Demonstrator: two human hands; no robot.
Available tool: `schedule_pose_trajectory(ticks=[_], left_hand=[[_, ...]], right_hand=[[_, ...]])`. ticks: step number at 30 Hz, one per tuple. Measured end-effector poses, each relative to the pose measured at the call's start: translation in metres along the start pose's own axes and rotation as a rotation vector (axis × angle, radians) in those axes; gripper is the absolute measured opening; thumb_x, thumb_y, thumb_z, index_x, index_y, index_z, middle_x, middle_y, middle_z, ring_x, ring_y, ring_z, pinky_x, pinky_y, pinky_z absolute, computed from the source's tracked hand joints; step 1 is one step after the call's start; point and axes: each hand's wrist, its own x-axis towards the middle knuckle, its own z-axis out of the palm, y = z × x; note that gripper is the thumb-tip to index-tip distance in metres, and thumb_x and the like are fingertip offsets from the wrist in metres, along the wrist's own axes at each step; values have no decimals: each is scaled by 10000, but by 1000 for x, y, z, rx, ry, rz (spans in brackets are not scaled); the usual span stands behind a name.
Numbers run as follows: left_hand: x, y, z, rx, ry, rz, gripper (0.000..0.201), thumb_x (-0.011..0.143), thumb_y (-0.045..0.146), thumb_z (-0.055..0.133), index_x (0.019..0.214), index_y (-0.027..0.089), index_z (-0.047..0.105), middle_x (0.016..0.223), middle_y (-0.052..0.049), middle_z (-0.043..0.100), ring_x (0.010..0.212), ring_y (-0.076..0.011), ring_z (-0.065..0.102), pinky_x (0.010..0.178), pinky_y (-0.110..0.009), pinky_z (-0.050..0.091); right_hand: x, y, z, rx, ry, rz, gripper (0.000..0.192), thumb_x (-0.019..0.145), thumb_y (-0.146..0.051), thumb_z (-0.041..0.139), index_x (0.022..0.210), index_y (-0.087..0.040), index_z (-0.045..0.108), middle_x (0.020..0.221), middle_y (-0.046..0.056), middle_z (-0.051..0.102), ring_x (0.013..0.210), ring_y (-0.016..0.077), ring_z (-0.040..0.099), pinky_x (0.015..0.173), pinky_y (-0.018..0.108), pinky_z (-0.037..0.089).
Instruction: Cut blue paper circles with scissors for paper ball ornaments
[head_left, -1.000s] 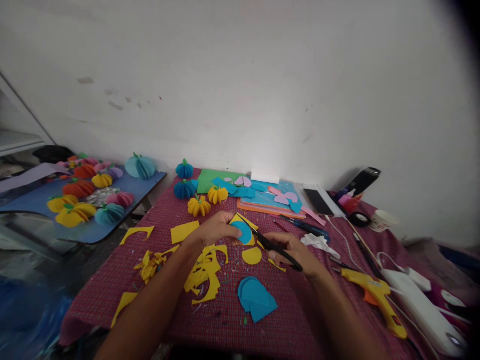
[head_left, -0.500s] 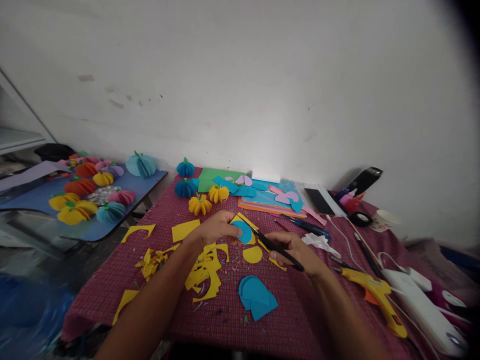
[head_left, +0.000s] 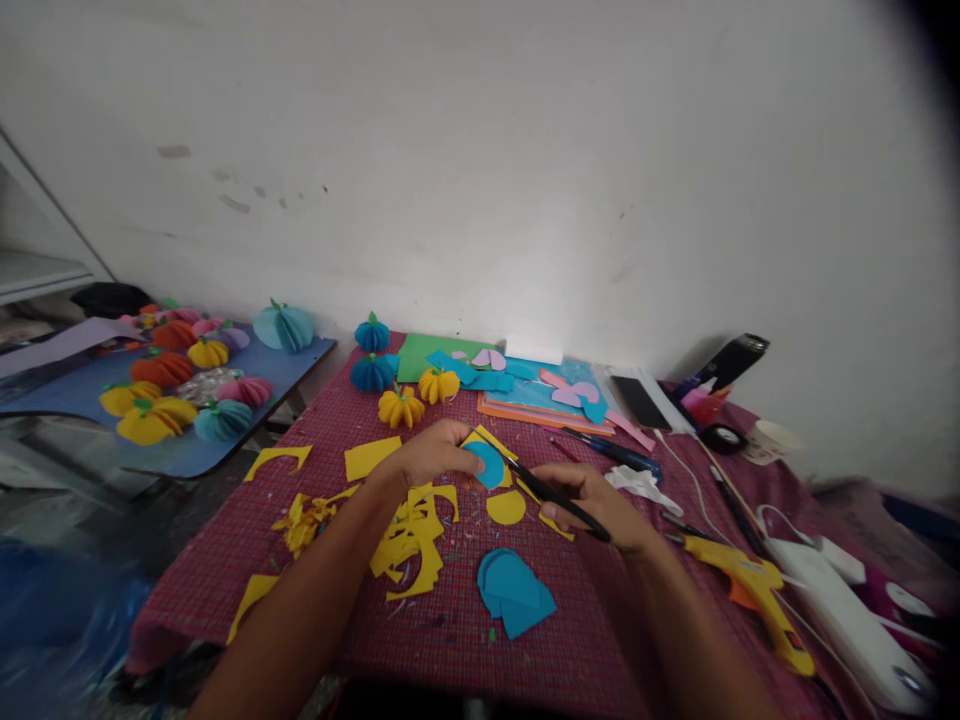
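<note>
1. The left hand point(head_left: 431, 457) pinches a small stack of paper, a blue paper circle point(head_left: 489, 465) laid on a yellow paper piece point(head_left: 480, 440), and holds it just above the surface point(head_left: 315, 440), which wears a red checked cloth.
2. The right hand point(head_left: 592, 500) is clenched round the handles of black scissors point(head_left: 544, 490), blades pointing up-left and meeting the edge of the blue circle; whether the blades are parted is too small to tell.
3. Right below the held paper lies a cut yellow circle point(head_left: 505, 507), flat on the cloth.
4. Nearer the person sits a pile of blue paper circles point(head_left: 514, 592), overlapping one another.
5. Under the left forearm, curled yellow paper scraps point(head_left: 411, 540) spread out in a heap.
6. Off to the right, a yellow glue gun point(head_left: 754, 590) lies on its side, a white power strip point(head_left: 840, 620) just beside it.
7. At the back of the surface stand yellow paper pumpkins point(head_left: 401, 407) and blue paper pumpkins point(head_left: 373, 372), next to a stack of coloured paper sheets point(head_left: 540, 400).
8. A black phone point(head_left: 640, 402) rests near the wall.
9. Far left, a separate blue table point(head_left: 75, 395) carries more paper pumpkins in several colours.
</note>
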Motion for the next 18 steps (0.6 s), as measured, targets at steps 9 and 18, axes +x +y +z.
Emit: schedule_pose_trajectory(ticks=[9,18], left_hand=[[2,-4,-2,46,-31,-17,259,667,247,699,870,85,693,738,-81,712,587,-158,651,535,-234,501],[1,-3,-2,43,-74,-18,243,673,244,691,862,91,686,747,-79,702,619,-161,662,550,-227,504]], right_hand=[[2,-1,4,-16,13,-26,389,788,-380,704,1102,-156,656,835,15,616,668,120,495,599,224,384],[0,0,1,-61,17,3,402,779,-402,704,1082,-142,660,784,16,586,625,115,460,537,218,347]])
